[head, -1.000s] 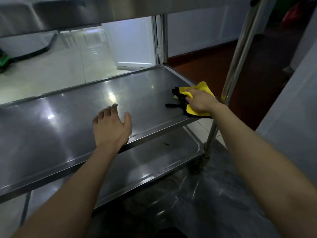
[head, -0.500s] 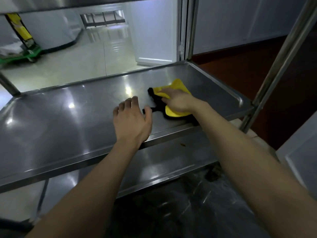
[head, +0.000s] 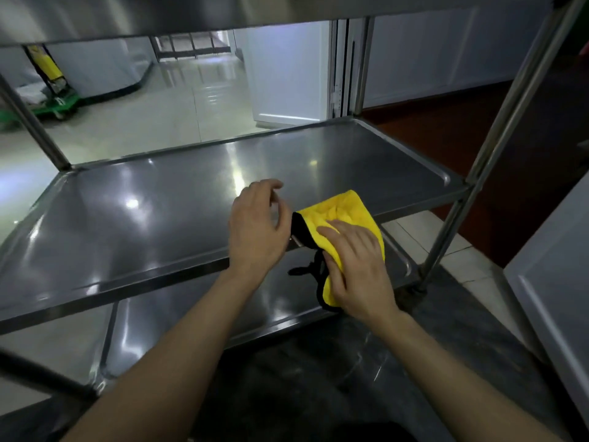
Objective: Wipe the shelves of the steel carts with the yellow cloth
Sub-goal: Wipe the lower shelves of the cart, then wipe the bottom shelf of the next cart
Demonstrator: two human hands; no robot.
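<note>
The steel cart's middle shelf (head: 159, 212) spreads across the view, with a lower shelf (head: 191, 320) under it and the top shelf (head: 159, 14) overhead. The yellow cloth (head: 341, 208), black-edged with a black loop hanging down, sits at the middle shelf's front edge and droops past it over the lower shelf. My right hand (head: 357, 269) holds the cloth, fingers spread on top of it. My left hand (head: 255, 231) hovers just left of the cloth above the front edge, fingers loosely curled, holding nothing.
A steel post (head: 497, 129) rises at the cart's right front corner, another (head: 32, 129) at the back left. A white panel (head: 557, 282) stands close on the right. Beyond the cart are a white door (head: 287, 74), pale tiled floor and a green trolley (head: 57, 103).
My right hand has pulled the cloth from farther back on the middle shelf to its front edge and partly off it. My left hand has lifted off the shelf and curled its fingers.
</note>
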